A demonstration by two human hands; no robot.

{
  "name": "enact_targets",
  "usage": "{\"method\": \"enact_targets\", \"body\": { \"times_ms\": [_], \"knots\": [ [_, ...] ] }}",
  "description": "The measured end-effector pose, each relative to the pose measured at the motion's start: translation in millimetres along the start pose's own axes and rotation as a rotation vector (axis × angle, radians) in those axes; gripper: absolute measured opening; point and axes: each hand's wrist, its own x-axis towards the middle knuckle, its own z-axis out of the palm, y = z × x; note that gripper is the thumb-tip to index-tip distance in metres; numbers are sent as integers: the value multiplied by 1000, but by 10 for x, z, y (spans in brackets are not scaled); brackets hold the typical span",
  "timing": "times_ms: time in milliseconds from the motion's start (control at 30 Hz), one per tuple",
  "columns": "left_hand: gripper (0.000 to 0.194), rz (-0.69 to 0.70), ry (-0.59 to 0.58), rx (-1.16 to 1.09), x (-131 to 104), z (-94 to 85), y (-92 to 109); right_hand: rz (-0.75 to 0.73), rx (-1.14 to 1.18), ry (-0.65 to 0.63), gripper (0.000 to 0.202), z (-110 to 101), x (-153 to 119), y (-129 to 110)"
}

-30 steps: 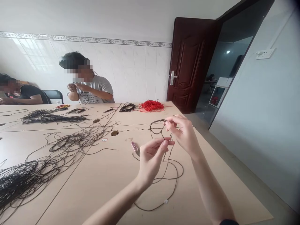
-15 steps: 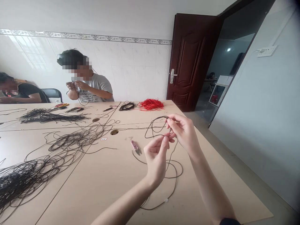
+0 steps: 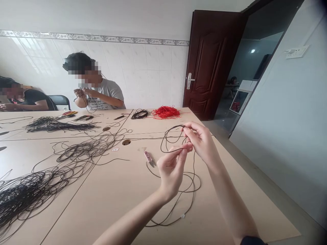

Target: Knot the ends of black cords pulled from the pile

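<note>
A thin black cord (image 3: pixel 161 143) hangs in loops from my two hands above the table. My right hand (image 3: pixel 200 141) pinches the top of the loops between thumb and fingers. Just below and to the left, my left hand (image 3: pixel 172 168) pinches a strand of the same cord. Part of the cord is hidden behind the fingers. Its long tail trails down to the tabletop and curls there beneath my hands. On the table left of my hands lies a pair of pink-handled thread snips (image 3: pixel 149 158).
Tangled black cords (image 3: pixel 66 170) cover the left of the table (image 3: pixel 114 204). Farther back lie a bundle of cut cords (image 3: pixel 58 126), a black coil (image 3: pixel 140 114) and a red cord heap (image 3: pixel 166 112). Two people sit across, one in a grey shirt (image 3: pixel 112 90). A door (image 3: pixel 212 64) stands open.
My left fingertips have shifted slightly right along the strand, closer to my right hand. The loops stay held in my right hand. The whole view has moved a little.
</note>
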Motion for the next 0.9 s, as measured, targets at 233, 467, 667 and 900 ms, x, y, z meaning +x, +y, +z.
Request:
{"method": "enact_targets", "body": {
  "times_ms": [233,467,667,900],
  "knots": [
    [14,-48,12,62,41,5,-49,-44,-43,-18,21,4,8,22],
    [17,-107,-2,149,-71,-16,-62,-116,-78,-5,18,-15,30,28],
    [16,-119,15,299,-163,-505,-110,-174,-102,-76,20,-80,-17,-30],
    [21,-122,-352,410,-23,-754,-13,-206,-132,-116,21,-117,-26,7]
  ]
}}
